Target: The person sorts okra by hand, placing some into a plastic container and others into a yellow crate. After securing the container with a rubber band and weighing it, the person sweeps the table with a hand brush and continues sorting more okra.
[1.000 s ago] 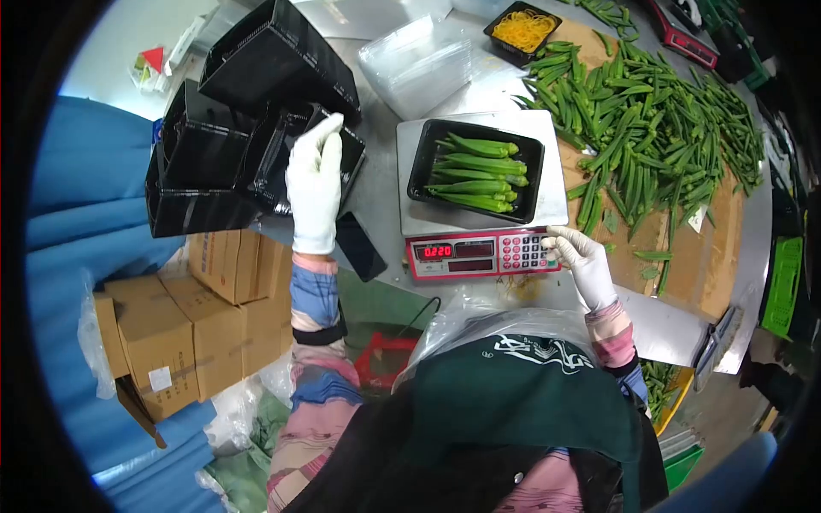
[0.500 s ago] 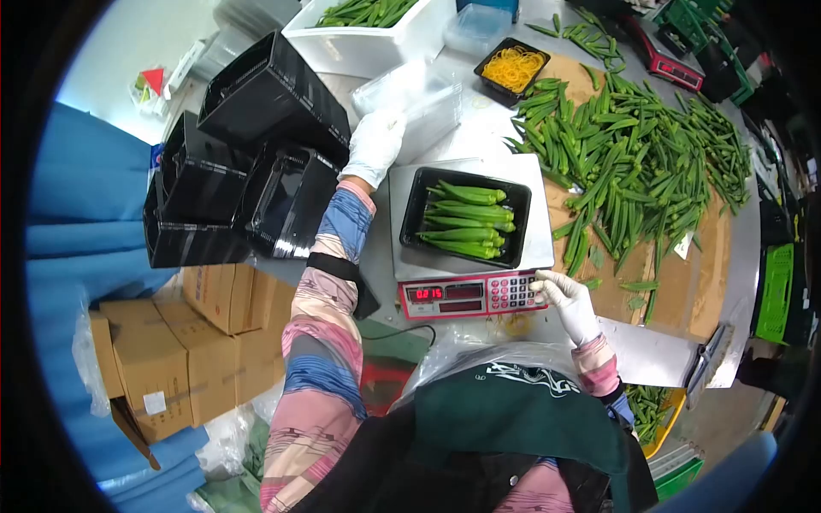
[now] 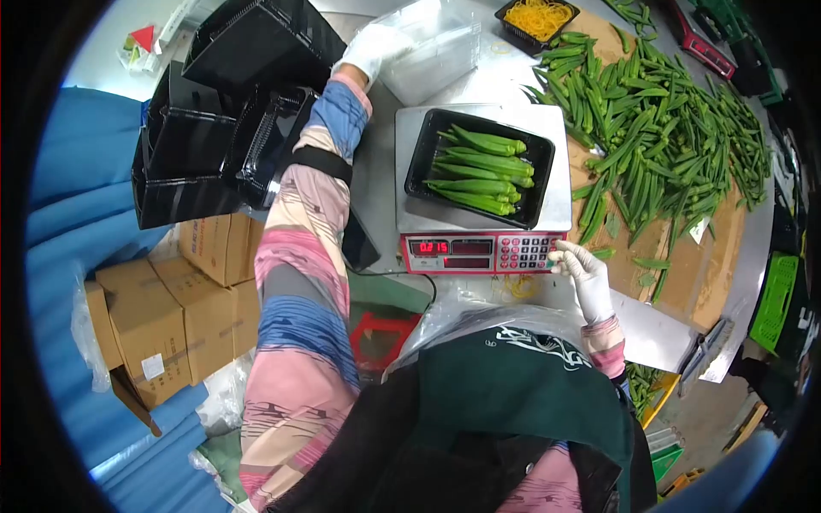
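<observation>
My left hand [image 3: 375, 50], in a white glove, reaches past the scale to a stack of clear plastic lids [image 3: 434, 64]. Its fingers close over the stack's left edge, partly washed out against the plastic. A digital scale [image 3: 556, 171] stands before me, its red display reading 0.215. On its plate rests a black tray [image 3: 419, 154] holding several okra pods [image 3: 481, 164] laid side by side. My right hand [image 3: 586, 278], also gloved, hovers by the right end of the keypad, thumb and fingertips pinched together. Whatever may be between those fingertips is too small to make out.
Stacked black trays [image 3: 256, 51] stand at the left, above cardboard boxes [image 3: 141, 316]. Loose okra [image 3: 650, 137] is heaped on a cardboard sheet [image 3: 701, 282] at the right. Behind the scale sits a small black tray of yellow rubber bands [image 3: 537, 17].
The view has shifted, so the scale, tray and lids appear higher. My left hand stays at the lid stack. My right hand has drawn slightly away from the keypad; the display still reads 0.215.
</observation>
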The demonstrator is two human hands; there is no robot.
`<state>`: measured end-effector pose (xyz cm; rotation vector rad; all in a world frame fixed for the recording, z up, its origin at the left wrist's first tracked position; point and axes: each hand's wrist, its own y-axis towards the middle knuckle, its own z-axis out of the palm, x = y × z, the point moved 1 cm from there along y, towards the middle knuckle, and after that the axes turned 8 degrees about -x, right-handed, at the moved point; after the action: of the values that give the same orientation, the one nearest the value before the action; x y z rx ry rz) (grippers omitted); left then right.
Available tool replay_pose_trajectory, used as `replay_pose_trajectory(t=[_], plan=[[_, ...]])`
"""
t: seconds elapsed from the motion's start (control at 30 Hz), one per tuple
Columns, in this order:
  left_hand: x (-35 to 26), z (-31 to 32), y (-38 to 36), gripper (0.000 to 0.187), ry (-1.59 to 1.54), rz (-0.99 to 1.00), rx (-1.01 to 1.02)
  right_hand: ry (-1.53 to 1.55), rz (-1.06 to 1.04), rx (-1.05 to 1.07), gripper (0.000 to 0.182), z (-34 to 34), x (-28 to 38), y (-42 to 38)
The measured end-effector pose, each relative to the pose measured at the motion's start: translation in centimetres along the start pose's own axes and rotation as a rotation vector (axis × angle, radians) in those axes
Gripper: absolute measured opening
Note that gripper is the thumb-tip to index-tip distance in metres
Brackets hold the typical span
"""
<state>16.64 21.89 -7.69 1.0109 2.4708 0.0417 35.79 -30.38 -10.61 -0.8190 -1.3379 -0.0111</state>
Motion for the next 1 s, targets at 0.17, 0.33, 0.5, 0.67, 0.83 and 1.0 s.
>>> replay_pose_trajectory(t=[0.17, 0.33, 0.5, 0.67, 0.83, 1.0], plan=[[-0.5, -2.0, 0.5, 0.025, -0.101, 0.063, 0.237, 0.018, 0.015, -0.003, 0.036, 0.3, 0.1, -0.1], [0.7, -0.8, 2.4, 0.019, -0.107, -0.101, 0.280, 0.023, -0.007, -0.005, 0.035, 0.1, 0.0, 0.1], [1.4, -1.0, 2.5, 0.018, -0.188, 0.047, 0.322, 0.074, -0.019, 0.002, 0.032, -0.2, -1.1, 0.3], [3.3, -0.3, 2.1, 0.016, -0.219, 0.333, 0.285, 0.065, -0.058, 0.039, 0.032, -0.1, -2.7, 0.9], [1.2, -0.4, 1.8, 0.015, -0.107, 0.170, 0.349, 0.013, -0.081, 0.044, 0.038, 0.3, -3.8, 1.5], [-0.5, -0.1, 2.8, 0.014, -0.049, 0.047, 0.329, -0.069, -0.105, 0.041, 0.036, 0.6, -3.9, 1.6]])
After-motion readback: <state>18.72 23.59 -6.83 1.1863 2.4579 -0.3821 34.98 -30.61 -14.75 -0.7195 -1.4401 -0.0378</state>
